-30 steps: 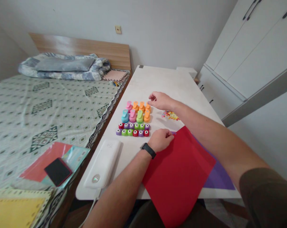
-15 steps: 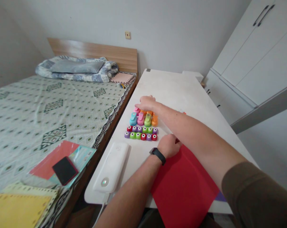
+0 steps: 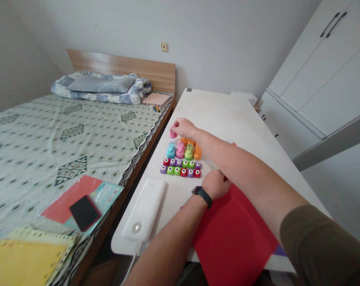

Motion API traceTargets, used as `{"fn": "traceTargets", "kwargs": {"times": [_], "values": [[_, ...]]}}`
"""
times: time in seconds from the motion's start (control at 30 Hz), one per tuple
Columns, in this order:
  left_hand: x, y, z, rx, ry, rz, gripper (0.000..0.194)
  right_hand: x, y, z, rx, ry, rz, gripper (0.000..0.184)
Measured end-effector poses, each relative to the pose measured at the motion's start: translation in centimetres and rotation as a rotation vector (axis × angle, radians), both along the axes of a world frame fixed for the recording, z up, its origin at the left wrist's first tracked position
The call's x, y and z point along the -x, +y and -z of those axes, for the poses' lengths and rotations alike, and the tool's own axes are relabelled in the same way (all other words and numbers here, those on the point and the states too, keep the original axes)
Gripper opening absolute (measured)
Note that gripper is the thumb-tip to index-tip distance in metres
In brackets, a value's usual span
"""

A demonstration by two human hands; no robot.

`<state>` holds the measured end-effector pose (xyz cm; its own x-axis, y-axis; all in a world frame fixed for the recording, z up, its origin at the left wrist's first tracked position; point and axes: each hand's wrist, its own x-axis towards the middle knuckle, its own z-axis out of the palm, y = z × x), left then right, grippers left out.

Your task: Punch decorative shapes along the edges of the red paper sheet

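Observation:
My right hand reaches across over my left arm and is closed round a pink craft punch at the far end of the punches. Just below it, blue, pink, green and orange lever punches stand in a row, with more orange ones behind, partly under my wrist. Nearer are two rows of small round punches. My left hand, with a dark band on its wrist, grips the top edge of a red sheet of paper; its fingertips are partly hidden.
A white power bank with a cable lies at the left of the white table. On the bed are a dark phone-like slab, packaged paper and yellow sheets. A white cabinet stands right.
My right hand has closed on the pink punch and pulled it slightly away from the orange ones behind the lever row. My left hand keeps hold of the red paper. The view has shifted slightly.

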<state>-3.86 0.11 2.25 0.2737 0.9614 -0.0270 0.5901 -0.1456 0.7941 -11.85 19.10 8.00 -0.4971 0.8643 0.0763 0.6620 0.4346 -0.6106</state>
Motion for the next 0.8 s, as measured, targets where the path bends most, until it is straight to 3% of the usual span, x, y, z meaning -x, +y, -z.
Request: {"fn": "traceTargets", "kwargs": {"times": [0.1, 0.2, 0.3, 0.4, 0.57, 0.67, 0.8], "values": [[0.0, 0.2, 0.5, -0.013, 0.072, 0.025, 0.027, -2.8, -0.6, -1.8, 0.112, 0.347, -0.095, 0.017], [0.0, 0.3, 0.9, -0.059, 0.084, 0.012, 0.025, -7.7, -2.0, -3.4, 0.245, 0.600, -0.183, 0.025], [0.0, 0.4, 1.1, -0.070, 0.056, 0.004, 0.025, -13.9, -4.2, -4.0, 0.238, 0.776, -0.119, 0.042], [0.0, 0.5, 0.9, -0.056, 0.020, -0.003, 0.025, -20.3, -6.7, -3.3, 0.304, 0.866, -0.033, 0.055], [0.0, 0.7, 0.9, -0.049, 0.008, -0.005, 0.026, -28.8, -10.0, -0.6, 0.379, 0.854, 0.123, 0.048], [0.0, 0.7, 0.9, -0.040, 0.013, -0.020, 0.028, -31.6, -11.1, 0.9, 0.366, 0.872, 0.161, 0.046], [-0.1, 0.6, 0.6, 0.004, -0.010, -0.025, 0.030, -33.3, -11.9, 2.6, 0.346, 0.950, 0.214, 0.045]]}}
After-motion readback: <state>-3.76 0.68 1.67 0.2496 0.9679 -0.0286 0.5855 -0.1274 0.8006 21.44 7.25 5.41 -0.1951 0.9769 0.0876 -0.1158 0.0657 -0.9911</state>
